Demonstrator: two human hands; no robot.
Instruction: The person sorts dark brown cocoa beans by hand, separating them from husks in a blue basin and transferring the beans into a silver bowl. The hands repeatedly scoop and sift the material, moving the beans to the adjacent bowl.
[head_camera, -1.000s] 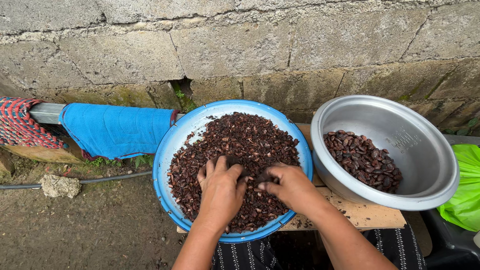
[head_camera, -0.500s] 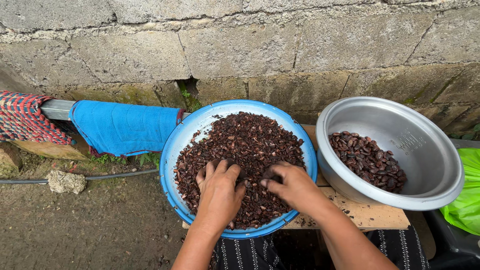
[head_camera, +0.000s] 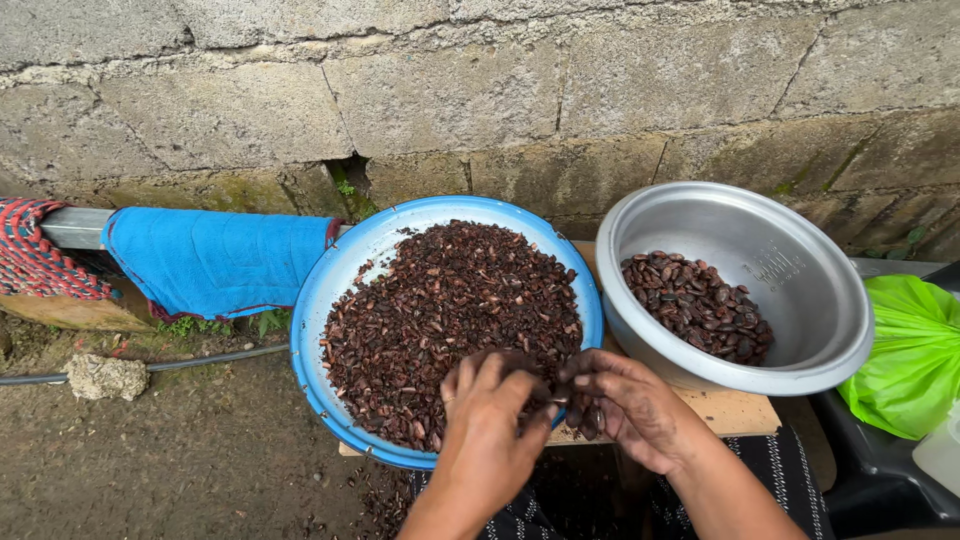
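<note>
**Hands meet over the blue basin's near rim**

Left hand (head_camera: 490, 415) and right hand (head_camera: 625, 405) pinch dark beans (head_camera: 450, 320) above the blue basin (head_camera: 345, 270). A metal bowl (head_camera: 790, 290) crowds the right; the bench (head_camera: 725, 410) edge lies just beyond; a concrete wall (head_camera: 480, 90) closes behind.

Soft overcast daylight falling evenly from above; shadows showing faint. Mild sheen glinting inside metal bowl (head_camera: 735, 285). Focus holding sharp centre-frame; wall lines bowing slightly toward picture edges. No motion blur registering.

dark brown beans (head_camera: 440, 310), heaped in blue basin (head_camera: 330, 275)
</note>
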